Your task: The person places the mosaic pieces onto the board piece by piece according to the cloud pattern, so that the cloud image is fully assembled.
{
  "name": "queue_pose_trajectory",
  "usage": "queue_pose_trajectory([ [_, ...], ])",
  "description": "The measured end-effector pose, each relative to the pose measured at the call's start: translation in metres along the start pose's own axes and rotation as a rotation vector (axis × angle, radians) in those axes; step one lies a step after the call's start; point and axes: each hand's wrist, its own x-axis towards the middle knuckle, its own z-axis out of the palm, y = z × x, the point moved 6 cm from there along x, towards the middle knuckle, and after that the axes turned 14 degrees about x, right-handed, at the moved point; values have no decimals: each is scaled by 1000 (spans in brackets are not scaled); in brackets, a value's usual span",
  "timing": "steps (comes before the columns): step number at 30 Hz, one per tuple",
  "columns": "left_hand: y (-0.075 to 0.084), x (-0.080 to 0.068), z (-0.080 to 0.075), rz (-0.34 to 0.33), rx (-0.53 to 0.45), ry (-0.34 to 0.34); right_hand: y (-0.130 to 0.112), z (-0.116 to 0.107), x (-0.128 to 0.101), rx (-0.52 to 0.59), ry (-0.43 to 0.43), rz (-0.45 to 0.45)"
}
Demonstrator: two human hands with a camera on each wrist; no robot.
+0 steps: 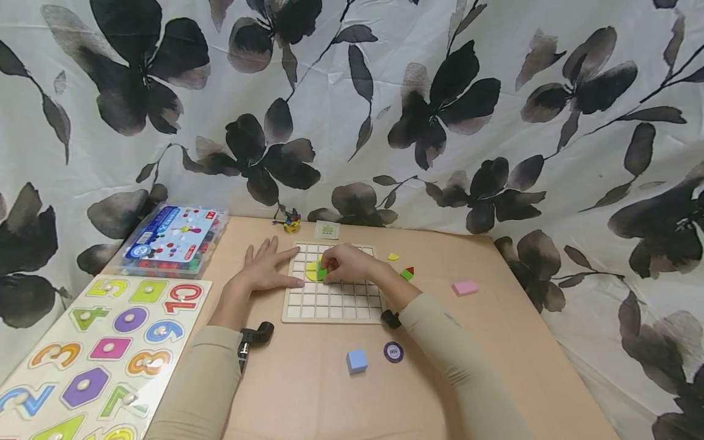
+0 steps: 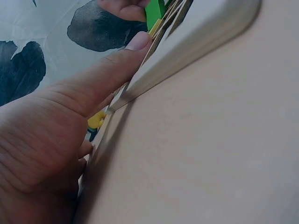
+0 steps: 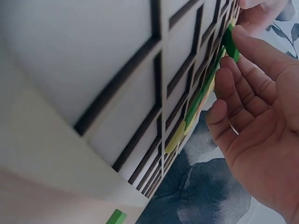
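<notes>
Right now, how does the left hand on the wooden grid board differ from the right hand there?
The left hand lies flat with straight fingers on the left edge of the wooden grid board and holds nothing; the right hand is curled and pinches a small green piece. The left hand is at the rim; the right is over the cells, beside a yellow piece. Both touch the board.

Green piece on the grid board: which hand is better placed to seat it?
Right. The right hand already pinches the green piece over the grid board; the left hand lies flat on the board's left edge, steadying it.
</notes>
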Motion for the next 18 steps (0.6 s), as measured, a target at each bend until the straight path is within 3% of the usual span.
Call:
queue_pose_trajectory([
  [11, 1, 1, -1, -6, -3, -4, 3, 1, -2, 5, 3, 45],
  [18, 1, 0, 0, -12, -10, -8, 4, -20, -18, -4, 123, -12],
])
